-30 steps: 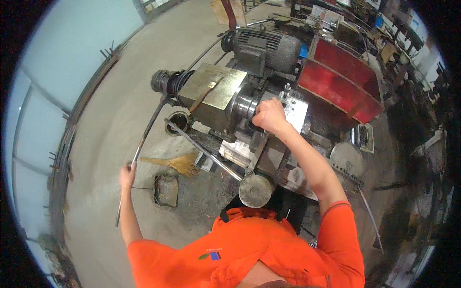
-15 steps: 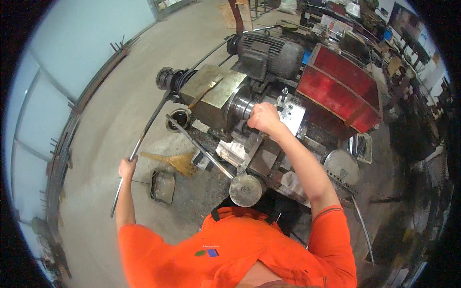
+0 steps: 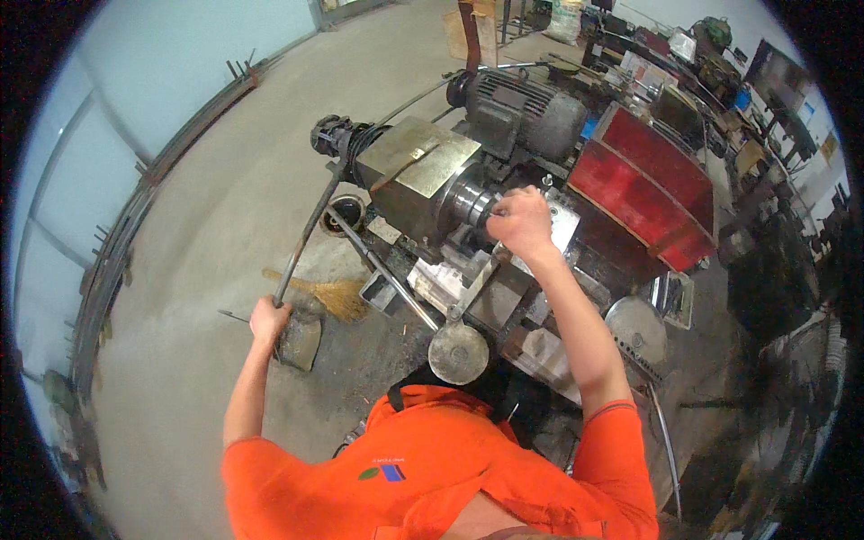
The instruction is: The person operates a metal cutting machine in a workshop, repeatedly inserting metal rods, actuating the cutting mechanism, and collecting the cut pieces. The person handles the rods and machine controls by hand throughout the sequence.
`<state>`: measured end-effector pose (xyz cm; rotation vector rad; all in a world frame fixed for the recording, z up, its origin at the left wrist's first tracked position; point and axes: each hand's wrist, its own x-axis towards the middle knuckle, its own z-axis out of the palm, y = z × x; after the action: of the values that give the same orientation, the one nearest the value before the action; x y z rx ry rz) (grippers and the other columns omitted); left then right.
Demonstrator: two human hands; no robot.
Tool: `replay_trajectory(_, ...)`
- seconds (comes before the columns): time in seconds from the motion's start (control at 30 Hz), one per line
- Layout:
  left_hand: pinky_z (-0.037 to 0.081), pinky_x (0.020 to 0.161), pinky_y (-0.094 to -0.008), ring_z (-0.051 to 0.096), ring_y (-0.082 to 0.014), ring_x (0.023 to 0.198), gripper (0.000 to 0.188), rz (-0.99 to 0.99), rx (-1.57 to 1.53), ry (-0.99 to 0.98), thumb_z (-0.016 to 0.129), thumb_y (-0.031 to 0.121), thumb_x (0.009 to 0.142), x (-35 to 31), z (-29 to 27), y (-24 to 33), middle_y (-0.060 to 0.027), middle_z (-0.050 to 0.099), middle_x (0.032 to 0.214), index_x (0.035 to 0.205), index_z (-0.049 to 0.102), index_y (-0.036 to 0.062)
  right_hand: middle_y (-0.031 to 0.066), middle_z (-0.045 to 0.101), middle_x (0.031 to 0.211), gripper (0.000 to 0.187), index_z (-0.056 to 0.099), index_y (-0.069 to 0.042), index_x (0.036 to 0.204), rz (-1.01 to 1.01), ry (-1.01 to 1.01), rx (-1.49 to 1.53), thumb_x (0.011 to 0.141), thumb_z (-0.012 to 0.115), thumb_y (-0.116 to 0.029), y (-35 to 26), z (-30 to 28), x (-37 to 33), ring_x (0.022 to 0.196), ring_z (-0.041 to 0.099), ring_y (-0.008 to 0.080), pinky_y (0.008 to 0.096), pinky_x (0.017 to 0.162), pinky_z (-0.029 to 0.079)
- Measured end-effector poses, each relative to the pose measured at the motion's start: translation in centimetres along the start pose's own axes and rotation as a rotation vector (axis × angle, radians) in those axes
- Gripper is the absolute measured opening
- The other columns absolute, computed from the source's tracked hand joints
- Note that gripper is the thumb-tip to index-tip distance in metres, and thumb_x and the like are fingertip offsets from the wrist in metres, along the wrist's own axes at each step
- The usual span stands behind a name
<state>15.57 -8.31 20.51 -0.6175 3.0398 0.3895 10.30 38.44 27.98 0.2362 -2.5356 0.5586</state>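
My left hand (image 3: 270, 317) is wrapped round a long metal bar (image 3: 306, 234). From there the bar slants up to the dark rear end (image 3: 333, 137) of a lathe's headstock (image 3: 418, 157). At the front of this headstock sits a round, shiny metal chuck (image 3: 472, 200). Right beside the chuck's face is my right hand (image 3: 524, 223), its fingers curled closed. Whatever those fingers hold is hidden behind them. Just past that hand lies a bright metal tool block (image 3: 562, 227) with an upright bolt.
A red metal box (image 3: 643, 184) and a dark motor (image 3: 526, 108) stand behind the lathe. A second bar (image 3: 382, 270) slopes near a round handwheel (image 3: 458, 353). On the floor at left are a straw broom (image 3: 337, 299) and a dustpan (image 3: 300, 342).
My left hand has come rightward with the bar, whose lower end no longer sticks out far below it. My right hand has shifted slightly right beside the chuck. The view has moved a little.
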Motion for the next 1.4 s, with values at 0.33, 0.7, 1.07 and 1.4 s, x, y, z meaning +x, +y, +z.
replay_trajectory(0.33, 0.046, 0.057, -0.033, 0.06, -0.0231, 0.061, 0.029, 0.987, -0.614, -0.227, 0.057, 0.028, 0.083, -7.3, -4.3, 22.5, -0.0144, 0.062, 0.07, 0.09, 0.063, 0.0008, 0.013, 0.058, 0.087, 0.021, 0.061, -0.004, 0.068, -0.393, -0.136, 0.169, 0.049, 0.061, -0.013, -6.4, -3.9, -5.1, 0.072, 0.054, 0.028, 0.0368, 0.059, 0.047)
replay_trajectory(0.7, 0.046, 0.061, -0.0262, 0.057, -0.0118, 0.064, 0.024, 0.842, -1.112, -0.978, 0.053, 0.02, 0.088, -10.7, -0.7, 25.7, -0.005, 0.06, 0.068, 0.081, 0.059, -0.0032, 0.0143, 0.055, 0.09, 0.024, 0.061, -0.004, 0.073, -0.297, 0.021, 0.26, 0.05, 0.059, -0.009, -7.1, -5.8, -8.8, 0.073, 0.053, 0.0284, 0.0355, 0.063, 0.047)
replay_trajectory(1.07, 0.049, 0.06, -0.0341, 0.058, -0.0212, 0.059, 0.031, 0.472, -1.45, -1.534, 0.047, 0.028, 0.09, -12.1, 1.8, 25.1, -0.0097, 0.057, 0.067, 0.083, 0.056, -0.0004, 0.0153, 0.057, 0.099, 0.03, 0.064, -0.005, 0.078, -0.14, 0.025, 0.601, 0.049, 0.061, -0.009, -6.1, -5.3, -11.7, 0.087, 0.052, 0.0312, 0.0358, 0.075, 0.044)
replay_trajectory(1.4, 0.047, 0.063, -0.0343, 0.06, -0.0258, 0.066, 0.027, 1.137, -0.508, -0.683, 0.051, 0.024, 0.086, -11.5, -1.2, 25.6, -0.0115, 0.061, 0.073, 0.095, 0.056, -0.0011, 0.0159, 0.057, 0.095, 0.033, 0.067, -0.007, 0.081, -0.014, -0.004, 0.544, 0.049, 0.059, -0.013, -4.1, -5.8, -13.8, 0.087, 0.053, 0.0309, 0.0344, 0.075, 0.044)
